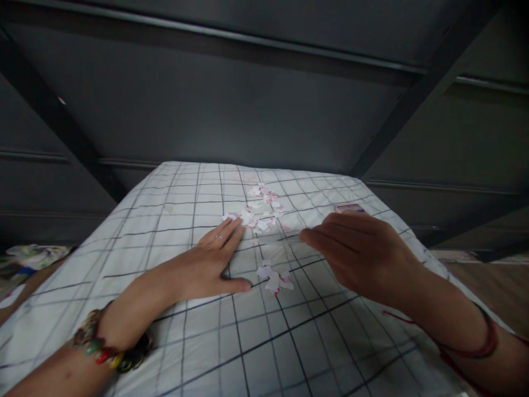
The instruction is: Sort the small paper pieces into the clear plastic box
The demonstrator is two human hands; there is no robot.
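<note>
- At the far left, low beyond the cloth's edge, lies a jumble of things [37, 256] too blurred to name.
- Next comes a bead bracelet [103, 352] on the left wrist.
- Left of the middle, the left hand [210, 259] lies flat on the checked cloth [198, 342], fingers extended and thumb spread, a ring [220, 236] on one finger; its fingertips reach the paper scraps.
- Around the middle, the paper scraps [264, 221], white with pink-red marks, lie in three loose groups, the nearest between the hands.
- Right of them, well apart from the left hand, the right hand [355, 253] has its fingers bent together; whether it grips anything I cannot tell.
- Just past its knuckles shows a partly hidden phone [348, 208].
- Farthest right, a red cord [490, 336] circles the wrist.
</note>
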